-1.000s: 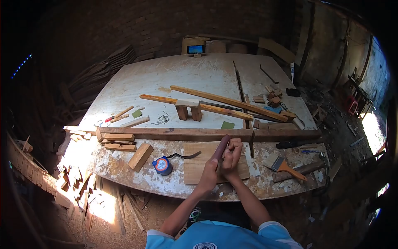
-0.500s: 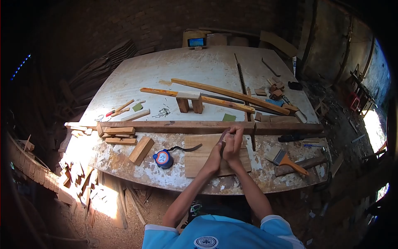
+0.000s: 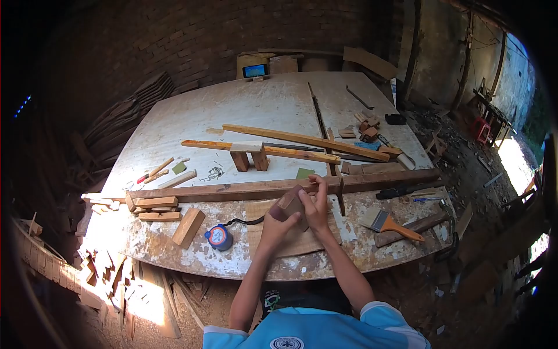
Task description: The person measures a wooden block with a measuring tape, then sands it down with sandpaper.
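My left hand [image 3: 278,231] is closed on a small brown piece [image 3: 289,203], which looks like folded sandpaper or a thin block. It is tilted above a flat wooden board [image 3: 256,216]. My right hand [image 3: 317,210] grips the piece's right side, with some fingers raised. Behind my hands a long wooden beam [image 3: 226,191] crosses the table, with a green square [image 3: 304,173] just past it. To the left of the board lie a blue tape measure [image 3: 219,237] with a dark strap and a wooden block [image 3: 188,228].
A small wooden bench-shaped piece [image 3: 248,148] stands by two long strips [image 3: 302,139]. Small blocks [image 3: 158,202] are stacked at left. A brush [image 3: 390,224] and a hammer-like tool [image 3: 412,229] lie at right. A phone [image 3: 254,71] stands at the table's far edge.
The view has shifted, so the table's things appear farther left. My hands have turned and parted slightly, and the brown piece, earlier seen nearly edge-on, now shows its broad face.
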Demonstrator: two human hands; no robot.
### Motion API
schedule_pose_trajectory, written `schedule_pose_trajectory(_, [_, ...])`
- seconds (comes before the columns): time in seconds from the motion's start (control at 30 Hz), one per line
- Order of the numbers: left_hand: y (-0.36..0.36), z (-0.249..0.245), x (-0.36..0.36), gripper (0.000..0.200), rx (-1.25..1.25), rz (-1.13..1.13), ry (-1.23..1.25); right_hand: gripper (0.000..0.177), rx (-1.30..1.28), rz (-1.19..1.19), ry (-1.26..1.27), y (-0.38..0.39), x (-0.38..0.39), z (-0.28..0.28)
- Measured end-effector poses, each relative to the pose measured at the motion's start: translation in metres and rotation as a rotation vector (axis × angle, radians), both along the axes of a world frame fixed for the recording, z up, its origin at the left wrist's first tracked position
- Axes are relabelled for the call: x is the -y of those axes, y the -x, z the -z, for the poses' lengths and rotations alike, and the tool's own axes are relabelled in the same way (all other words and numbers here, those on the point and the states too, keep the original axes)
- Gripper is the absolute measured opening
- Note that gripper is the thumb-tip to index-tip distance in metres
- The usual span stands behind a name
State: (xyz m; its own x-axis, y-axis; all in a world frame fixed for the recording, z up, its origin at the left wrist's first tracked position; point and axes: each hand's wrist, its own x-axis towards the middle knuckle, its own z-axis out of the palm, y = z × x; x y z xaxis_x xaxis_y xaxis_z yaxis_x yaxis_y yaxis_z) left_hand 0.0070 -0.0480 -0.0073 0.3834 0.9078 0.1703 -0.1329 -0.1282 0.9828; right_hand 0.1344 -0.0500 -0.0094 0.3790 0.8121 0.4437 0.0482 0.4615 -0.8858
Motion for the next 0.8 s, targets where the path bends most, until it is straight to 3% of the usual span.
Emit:
schedule_pose_trajectory(0.03, [0.001, -0.002, 0.000, 0.057, -0.015, 0.018, -0.008, 0.042, 0.077, 0.023, 0.037, -0.003, -0.002, 0.001])
schedule_pose_trajectory(0.07, [0.001, 0.001, -0.001, 0.057, -0.036, 0.015, -0.020, 0.041, -0.095, -0.135, 0.111, -0.006, -0.006, 0.008])
schedule_pose_trajectory(0.17, [0.004, -0.003, -0.003, 0.061, -0.104, 0.025, -0.041, 0.030, -0.136, -0.368, 0.205, -0.017, -0.005, 0.005])
schedule_pose_trajectory(0.2, [0.004, -0.002, -0.002, 0.063, -0.136, -0.059, -0.107, 0.023, -0.119, -0.344, 0.167, -0.017, -0.006, 0.006])
schedule_pose_trajectory(0.3, [0.001, -0.002, 0.003, 0.069, -0.247, -0.325, -0.333, 0.021, -0.136, -0.276, 0.160, -0.018, -0.007, 0.011])
schedule_pose_trajectory(0.37, [-0.003, -0.010, 0.011, 0.073, -0.335, -0.517, -0.515, 0.021, -0.132, -0.110, 0.063, -0.016, -0.007, 0.010])
schedule_pose_trajectory(0.5, [-0.012, -0.009, 0.018, 0.067, -0.553, -0.474, -0.739, 0.024, -0.163, 0.155, -0.002, -0.013, -0.003, 0.007])
schedule_pose_trajectory(0.53, [-0.016, -0.013, 0.021, 0.054, -0.444, -0.468, -0.702, 0.025, -0.169, 0.172, 0.014, -0.016, -0.004, 0.007])
schedule_pose_trajectory(0.63, [-0.024, -0.005, 0.013, 0.047, -0.312, -0.394, -0.681, 0.028, -0.187, 0.230, 0.067, -0.029, -0.002, 0.008])
schedule_pose_trajectory(0.67, [-0.029, -0.003, 0.014, 0.044, -0.180, -0.289, -0.515, 0.027, -0.251, 0.173, 0.075, -0.031, -0.001, 0.008])
schedule_pose_trajectory(0.8, [-0.040, -0.002, 0.010, 0.053, -0.077, -0.370, -0.310, 0.026, -0.343, -0.071, 0.032, -0.027, -0.004, 0.009])
